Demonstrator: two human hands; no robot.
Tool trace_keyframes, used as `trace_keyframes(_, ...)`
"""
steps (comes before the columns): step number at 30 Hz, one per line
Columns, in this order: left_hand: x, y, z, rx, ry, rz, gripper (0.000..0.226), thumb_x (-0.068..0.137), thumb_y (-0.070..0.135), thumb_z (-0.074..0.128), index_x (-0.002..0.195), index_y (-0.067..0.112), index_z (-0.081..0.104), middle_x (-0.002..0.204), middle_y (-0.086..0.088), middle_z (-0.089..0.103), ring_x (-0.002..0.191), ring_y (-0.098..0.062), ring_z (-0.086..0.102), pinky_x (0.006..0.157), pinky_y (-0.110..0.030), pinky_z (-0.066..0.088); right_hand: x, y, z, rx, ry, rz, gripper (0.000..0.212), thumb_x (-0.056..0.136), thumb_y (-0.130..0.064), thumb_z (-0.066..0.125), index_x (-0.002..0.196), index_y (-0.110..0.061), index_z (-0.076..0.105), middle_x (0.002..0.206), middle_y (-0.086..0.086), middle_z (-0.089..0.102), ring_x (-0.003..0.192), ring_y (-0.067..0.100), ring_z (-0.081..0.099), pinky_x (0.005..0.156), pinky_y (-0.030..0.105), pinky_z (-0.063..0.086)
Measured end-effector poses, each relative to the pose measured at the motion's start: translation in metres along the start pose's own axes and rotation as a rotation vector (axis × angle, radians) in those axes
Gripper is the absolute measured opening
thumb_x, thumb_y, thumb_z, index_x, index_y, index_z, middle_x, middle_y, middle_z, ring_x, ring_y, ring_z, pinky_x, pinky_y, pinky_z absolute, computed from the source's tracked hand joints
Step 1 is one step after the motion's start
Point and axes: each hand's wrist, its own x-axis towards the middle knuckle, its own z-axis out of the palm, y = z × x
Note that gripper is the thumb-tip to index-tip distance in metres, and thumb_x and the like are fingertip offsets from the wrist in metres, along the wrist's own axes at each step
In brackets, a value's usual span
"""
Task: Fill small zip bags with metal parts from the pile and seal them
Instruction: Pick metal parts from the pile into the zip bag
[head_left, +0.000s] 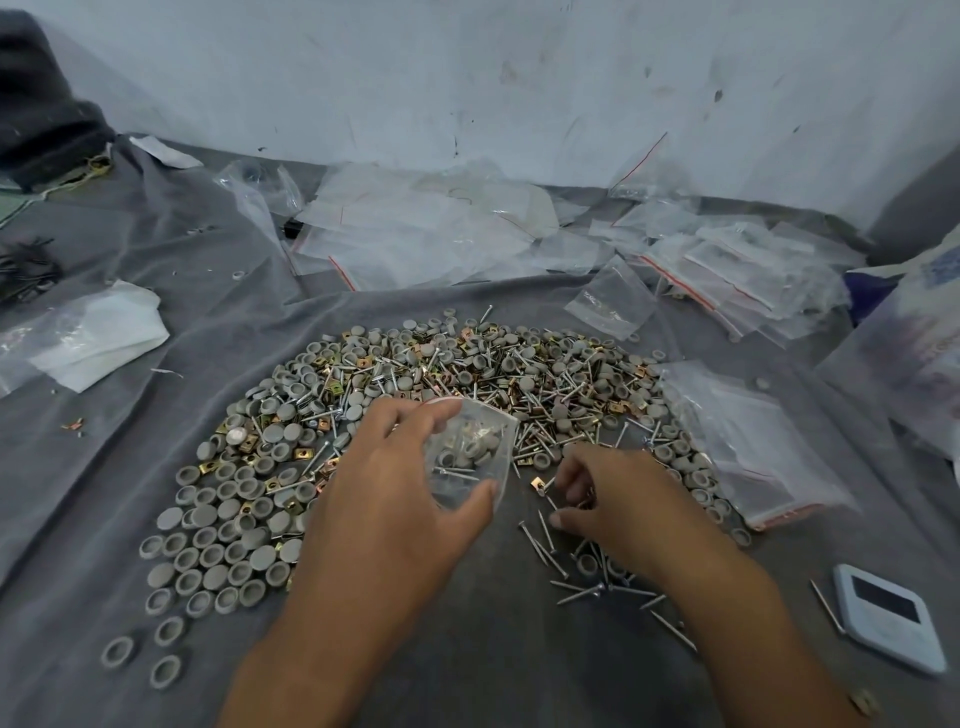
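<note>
While the left hand (400, 499) pinched a small zip bag (470, 457) between thumb and fingers, holding its mouth up over the near side of the pile (415, 395), the bag already carried grey caps and a few nails. Just right of it the right hand (618, 499) lay with fingers curled among loose nails (545, 540) on the grey cloth (467, 665), beside a brass clip (537, 486); whether it gripped anything I couldn't tell

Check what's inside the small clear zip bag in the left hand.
Small clear zip bag in left hand: grey round caps, silver nails. Fingers hide its left side.
</note>
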Motion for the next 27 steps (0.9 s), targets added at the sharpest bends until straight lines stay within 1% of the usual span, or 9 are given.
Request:
trace_keyframes(4, 0.000, -0.001, 0.000, 0.001, -0.003, -0.001, 0.071, 0.068, 0.059, 0.062, 0.135, 0.036, 0.055, 0.110, 0.021, 0.044, 0.091, 0.013, 0.045, 0.079, -0.018, 0.038, 0.003, -0.005, 0.000, -0.041, 0.048, -0.041, 0.022, 0.085, -0.032, 0.078, 0.092, -0.038, 0.058, 0.083, -0.019, 0.065, 0.078, -0.002, 0.058, 0.072, 0.030, 0.053)
trace_keyframes(8, 0.001, -0.001, 0.000, 0.008, -0.004, -0.015, 0.071, 0.068, 0.060, 0.062, 0.135, 0.036, 0.055, 0.111, 0.021, 0.044, 0.090, 0.006, 0.046, 0.081, -0.022, 0.040, 0.008, -0.008, 0.003, -0.050, 0.073, -0.065, 0.020, 0.084, -0.026, 0.074, 0.094, -0.036, 0.061, 0.076, -0.019, 0.067, 0.074, -0.004, 0.059, 0.068, 0.028, 0.052)
trace_keyframes(11, 0.001, 0.000, 0.000, 0.014, -0.010, -0.010, 0.071, 0.069, 0.059, 0.063, 0.136, 0.036, 0.054, 0.110, 0.022, 0.044, 0.091, 0.010, 0.046, 0.080, -0.020, 0.038, 0.011, -0.004, 0.003, 0.048, 0.053, -0.078, 0.018, 0.086, -0.026, 0.073, 0.096, -0.036, 0.062, 0.079, -0.017, 0.068, 0.072, -0.002, 0.063, 0.069, 0.026, 0.054)
trace_keyframes(12, 0.001, 0.000, 0.000, 0.013, -0.011, -0.010, 0.071, 0.069, 0.059, 0.064, 0.136, 0.036, 0.053, 0.110, 0.022, 0.043, 0.092, 0.011, 0.046, 0.080, -0.020, 0.039, 0.011, -0.002, 0.001, 0.126, 0.064, -0.092, 0.016, 0.090, -0.025, 0.071, 0.098, -0.036, 0.062, 0.082, -0.016, 0.068, 0.071, -0.001, 0.065, 0.067, 0.023, 0.055)
trace_keyframes(14, 0.000, 0.000, -0.001, 0.011, -0.009, -0.009, 0.071, 0.070, 0.058, 0.065, 0.137, 0.036, 0.053, 0.110, 0.023, 0.043, 0.092, 0.011, 0.047, 0.080, -0.020, 0.040, 0.011, 0.003, -0.005, 0.282, 0.106, -0.135, 0.013, 0.096, -0.024, 0.065, 0.103, -0.035, 0.064, 0.086, -0.016, 0.066, 0.068, -0.008, 0.065, 0.058, 0.010, 0.049)
trace_keyframes(16, 0.000, 0.001, -0.001, 0.004, -0.007, -0.010, 0.071, 0.071, 0.059, 0.064, 0.137, 0.037, 0.052, 0.110, 0.024, 0.043, 0.095, 0.013, 0.046, 0.080, -0.020, 0.041, 0.012, 0.009, -0.010, 0.300, 0.122, -0.179, 0.014, 0.099, -0.025, 0.061, 0.107, -0.036, 0.063, 0.090, -0.019, 0.063, 0.076, -0.015, 0.059, 0.060, 0.004, 0.042)
trace_keyframes(19, -0.001, 0.002, -0.001, 0.002, -0.009, -0.015, 0.073, 0.070, 0.059, 0.063, 0.138, 0.037, 0.051, 0.110, 0.025, 0.042, 0.097, 0.015, 0.044, 0.083, -0.020, 0.040, 0.017, 0.012, -0.006, 0.157, 0.081, -0.201, 0.014, 0.101, -0.027, 0.058, 0.109, -0.037, 0.063, 0.099, -0.020, 0.061, 0.086, -0.006, 0.057, 0.065, 0.013, 0.042)
trace_keyframes(23, 0.000, 0.002, -0.001, 0.015, -0.022, -0.012, 0.072, 0.071, 0.059, 0.063, 0.139, 0.037, 0.050, 0.111, 0.025, 0.040, 0.097, 0.017, 0.042, 0.078, -0.012, 0.035, 0.021, 0.005, 0.001, 0.013, 0.074, -0.230, 0.010, 0.098, -0.029, 0.062, 0.097, -0.038, 0.058, 0.093, -0.022, 0.052, 0.085, -0.005, 0.049, 0.068, 0.014, 0.037)
trace_keyframes(27, 0.000, 0.000, -0.002, 0.015, -0.026, -0.007, 0.072, 0.071, 0.059, 0.062, 0.138, 0.036, 0.051, 0.111, 0.024, 0.042, 0.097, 0.017, 0.042, 0.076, -0.011, 0.033, 0.021, 0.002, 0.001, -0.054, 0.014, -0.294, 0.010, 0.093, -0.032, 0.069, 0.094, -0.038, 0.061, 0.101, -0.021, 0.052, 0.100, 0.002, 0.046, 0.085, 0.032, 0.048)
